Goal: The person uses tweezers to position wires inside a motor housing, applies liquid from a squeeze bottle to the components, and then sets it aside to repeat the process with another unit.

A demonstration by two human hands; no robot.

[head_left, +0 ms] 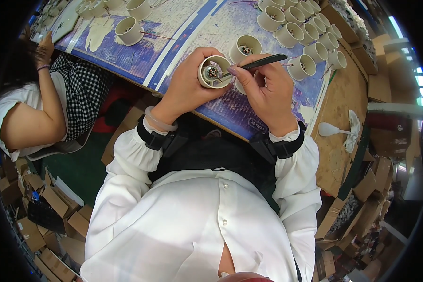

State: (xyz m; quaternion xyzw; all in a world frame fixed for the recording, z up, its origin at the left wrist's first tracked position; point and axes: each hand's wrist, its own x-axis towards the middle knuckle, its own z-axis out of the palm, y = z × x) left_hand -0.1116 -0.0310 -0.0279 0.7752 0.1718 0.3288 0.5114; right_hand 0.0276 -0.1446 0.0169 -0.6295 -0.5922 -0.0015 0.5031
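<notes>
My left hand (188, 82) is wrapped round a cream-white round plastic housing (222, 61), tilted so its open end faces me. Inside it sits a small round motor-like part (213, 72) with a dark and coppery centre. Pinched in my right hand (273, 91) is a pair of slim black tweezers (268, 60), held slantwise. Their tip reaches into the housing's mouth beside the inner part; whether it touches anything is too small to tell. Just beyond my hands, another such housing (237, 50) stands on the table, with a similar part inside.
Several more housings (289, 35) with thin wires crowd the table's far right, and another (129, 31) stands far left. A white spoon-like tool (331, 129) lies on the bare wood at right. At left sits another person (37, 108). Cardboard boxes (56, 202) fill the floor.
</notes>
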